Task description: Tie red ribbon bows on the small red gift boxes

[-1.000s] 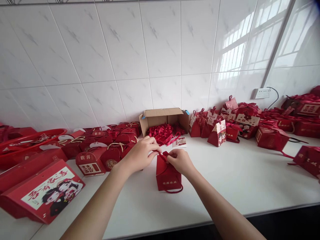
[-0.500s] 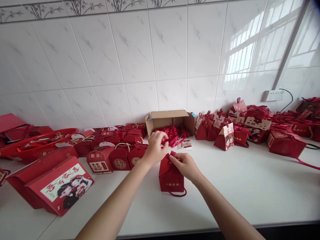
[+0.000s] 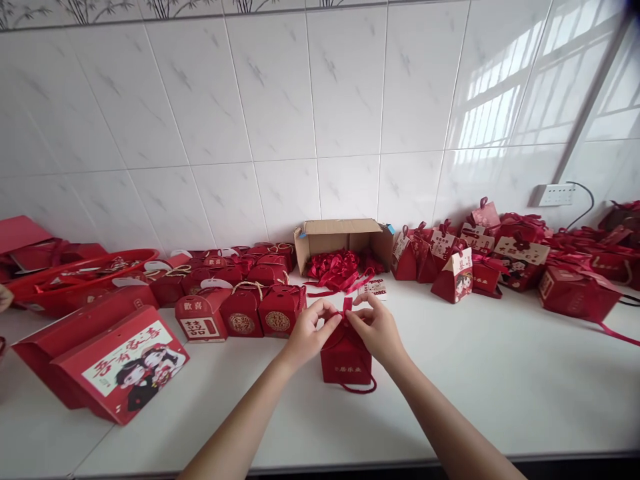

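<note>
A small red gift box (image 3: 346, 365) with gold lettering stands upright on the white table, a red cord handle lying at its front base. Over its top, a red ribbon (image 3: 347, 305) sticks up between my hands. My left hand (image 3: 313, 330) pinches this ribbon from the left, thumb and forefinger closed. From the right, my right hand (image 3: 377, 328) pinches it close to the box top. My fingers hide part of the lid and where the ribbon meets it.
Behind, a cardboard box (image 3: 345, 227) holds a heap of red ribbons (image 3: 340, 267). Red gift boxes (image 3: 243, 313) stand in rows at left, near a red basin (image 3: 65, 287) and a larger printed box (image 3: 135, 373). Triangular boxes (image 3: 453, 280) cluster at right. Another person's hand (image 3: 4, 298) shows at the left edge.
My left hand has come down from beside the ribbon heap to the box top and now pinches the ribbon. My right hand stays at the box. Another person's hand has appeared at far left.
</note>
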`<act>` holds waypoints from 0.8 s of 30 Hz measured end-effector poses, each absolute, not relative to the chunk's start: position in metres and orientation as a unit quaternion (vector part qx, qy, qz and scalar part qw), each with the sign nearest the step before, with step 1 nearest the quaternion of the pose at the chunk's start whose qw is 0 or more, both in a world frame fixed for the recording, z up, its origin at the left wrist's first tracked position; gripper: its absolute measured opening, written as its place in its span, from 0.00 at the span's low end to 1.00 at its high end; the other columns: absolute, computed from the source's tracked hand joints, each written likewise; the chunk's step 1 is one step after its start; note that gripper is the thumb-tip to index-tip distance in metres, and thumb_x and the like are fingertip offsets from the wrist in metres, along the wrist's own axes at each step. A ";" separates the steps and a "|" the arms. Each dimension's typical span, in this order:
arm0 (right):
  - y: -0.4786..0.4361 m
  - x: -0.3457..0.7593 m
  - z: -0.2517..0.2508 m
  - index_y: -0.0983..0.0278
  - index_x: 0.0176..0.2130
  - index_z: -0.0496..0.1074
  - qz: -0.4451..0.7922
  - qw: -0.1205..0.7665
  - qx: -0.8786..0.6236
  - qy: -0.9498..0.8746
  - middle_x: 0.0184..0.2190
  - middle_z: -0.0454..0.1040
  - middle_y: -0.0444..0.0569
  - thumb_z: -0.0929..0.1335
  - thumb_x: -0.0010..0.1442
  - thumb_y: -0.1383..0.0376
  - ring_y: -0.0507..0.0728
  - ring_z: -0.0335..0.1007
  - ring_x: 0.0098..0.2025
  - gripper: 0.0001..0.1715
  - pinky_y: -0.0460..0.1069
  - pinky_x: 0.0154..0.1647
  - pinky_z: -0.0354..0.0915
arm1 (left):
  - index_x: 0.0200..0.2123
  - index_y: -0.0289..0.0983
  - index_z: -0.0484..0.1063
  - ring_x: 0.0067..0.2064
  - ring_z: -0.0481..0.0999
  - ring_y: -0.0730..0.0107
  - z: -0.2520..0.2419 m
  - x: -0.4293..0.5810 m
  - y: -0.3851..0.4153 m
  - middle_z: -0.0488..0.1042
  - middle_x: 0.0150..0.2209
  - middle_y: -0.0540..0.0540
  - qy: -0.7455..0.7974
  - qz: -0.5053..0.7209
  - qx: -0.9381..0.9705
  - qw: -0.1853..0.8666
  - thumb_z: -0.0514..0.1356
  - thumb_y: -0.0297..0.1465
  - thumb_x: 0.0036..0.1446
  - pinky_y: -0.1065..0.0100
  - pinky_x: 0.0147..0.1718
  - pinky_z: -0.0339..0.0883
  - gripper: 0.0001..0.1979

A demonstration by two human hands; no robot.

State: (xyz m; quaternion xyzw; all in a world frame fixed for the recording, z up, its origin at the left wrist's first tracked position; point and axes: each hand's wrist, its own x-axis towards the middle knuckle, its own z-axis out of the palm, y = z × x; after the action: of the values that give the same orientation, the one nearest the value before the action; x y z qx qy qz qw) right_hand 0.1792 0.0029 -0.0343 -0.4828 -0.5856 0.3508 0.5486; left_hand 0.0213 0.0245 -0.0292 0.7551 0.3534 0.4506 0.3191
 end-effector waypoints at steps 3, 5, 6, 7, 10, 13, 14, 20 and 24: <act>0.001 0.178 -0.034 0.62 0.36 0.72 0.316 0.536 -0.484 -0.615 0.26 0.77 0.47 0.64 0.56 0.60 0.54 0.68 0.24 0.10 0.48 0.25 0.61 | 0.33 0.38 0.65 0.37 0.71 0.69 -0.033 0.022 0.025 0.69 0.32 0.49 0.339 0.463 0.748 0.333 0.62 0.33 0.52 0.68 0.40 0.65 0.08; -0.001 0.179 -0.035 0.62 0.35 0.75 0.286 0.528 -0.480 -0.640 0.31 0.78 0.49 0.64 0.56 0.62 0.57 0.72 0.30 0.12 0.49 0.31 0.65 | 0.33 0.38 0.65 0.37 0.71 0.69 -0.036 0.023 0.027 0.69 0.32 0.49 0.341 0.478 0.736 0.337 0.62 0.32 0.52 0.68 0.41 0.66 0.08; -0.002 0.179 -0.035 0.62 0.35 0.76 0.265 0.523 -0.475 -0.656 0.33 0.77 0.50 0.64 0.56 0.62 0.58 0.72 0.33 0.12 0.50 0.34 0.66 | 0.32 0.38 0.65 0.37 0.71 0.69 -0.037 0.023 0.028 0.69 0.32 0.49 0.345 0.484 0.730 0.337 0.62 0.32 0.52 0.68 0.41 0.66 0.07; -0.003 0.180 -0.036 0.62 0.36 0.77 0.243 0.517 -0.471 -0.673 0.34 0.76 0.51 0.64 0.56 0.63 0.58 0.72 0.35 0.12 0.51 0.36 0.67 | 0.32 0.38 0.65 0.37 0.71 0.69 -0.038 0.024 0.029 0.69 0.31 0.50 0.348 0.490 0.725 0.337 0.61 0.32 0.52 0.68 0.40 0.66 0.07; -0.004 0.182 -0.038 0.62 0.36 0.78 0.198 0.503 -0.471 -0.697 0.34 0.72 0.53 0.66 0.56 0.62 0.58 0.70 0.35 0.12 0.52 0.38 0.67 | 0.31 0.38 0.65 0.37 0.72 0.69 -0.039 0.024 0.031 0.70 0.31 0.49 0.356 0.500 0.712 0.341 0.62 0.34 0.52 0.68 0.40 0.66 0.08; -0.001 0.182 -0.040 0.63 0.30 0.79 0.208 0.500 -0.489 -0.684 0.35 0.70 0.54 0.66 0.56 0.60 0.60 0.69 0.37 0.12 0.54 0.40 0.67 | 0.31 0.38 0.66 0.36 0.73 0.69 -0.037 0.024 0.031 0.71 0.31 0.49 0.360 0.502 0.703 0.352 0.63 0.34 0.51 0.68 0.40 0.67 0.08; 0.000 0.183 -0.040 0.63 0.29 0.78 0.224 0.500 -0.494 -0.675 0.37 0.70 0.55 0.67 0.56 0.60 0.61 0.69 0.40 0.13 0.55 0.42 0.66 | 0.30 0.38 0.66 0.36 0.73 0.69 -0.036 0.024 0.030 0.71 0.31 0.49 0.361 0.501 0.702 0.356 0.63 0.34 0.51 0.68 0.39 0.67 0.08; 0.000 0.186 -0.036 0.64 0.27 0.77 0.407 0.492 -0.473 -0.607 0.58 0.61 0.56 0.68 0.55 0.55 0.66 0.60 0.58 0.16 0.57 0.51 0.62 | 0.29 0.37 0.66 0.35 0.73 0.69 -0.032 0.023 0.028 0.71 0.30 0.49 0.367 0.495 0.695 0.370 0.63 0.33 0.50 0.67 0.39 0.68 0.08; -0.003 0.188 -0.031 0.63 0.25 0.76 0.448 0.470 -0.432 -0.626 0.60 0.63 0.54 0.68 0.55 0.53 0.65 0.51 0.64 0.17 0.58 0.58 0.55 | 0.29 0.37 0.65 0.36 0.75 0.68 -0.033 0.028 0.031 0.73 0.30 0.48 0.365 0.490 0.697 0.374 0.63 0.34 0.50 0.66 0.38 0.69 0.09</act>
State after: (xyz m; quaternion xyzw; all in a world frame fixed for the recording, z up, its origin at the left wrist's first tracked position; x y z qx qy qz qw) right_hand 0.1883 -0.0034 -0.0306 -0.4321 -0.6260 0.4479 0.4698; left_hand 0.0281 0.0312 -0.0330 0.6971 0.3654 0.4904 0.3742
